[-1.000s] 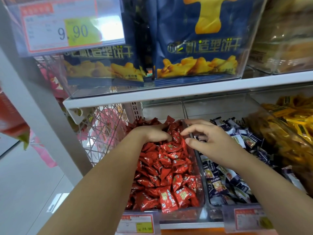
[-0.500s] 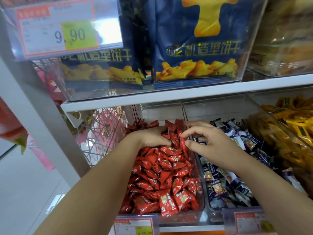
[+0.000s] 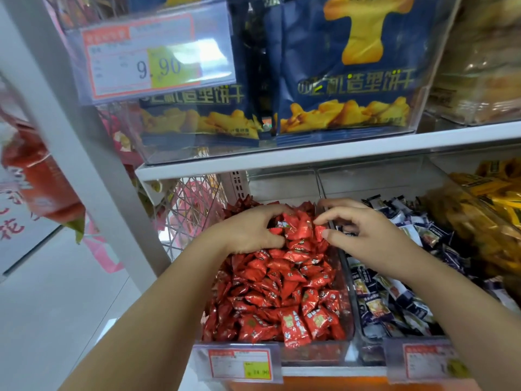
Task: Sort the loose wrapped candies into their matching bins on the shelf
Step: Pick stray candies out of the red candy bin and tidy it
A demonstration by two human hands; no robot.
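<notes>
Red bin (image 3: 315, 352), 12 o'clock end: I logged left grip (image 3: 251, 232) curled round red candies (image 3: 282, 280); right grip (image 3: 366, 235) at 3 o'clock divider (image 3: 346, 280), hold unclear. Step, likely: culling strays. Next needed: single-piece pinch.

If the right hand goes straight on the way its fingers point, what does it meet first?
Probably the heaped red candies just left of the right hand; the left hand lies beyond. Depth is unclear.
</notes>
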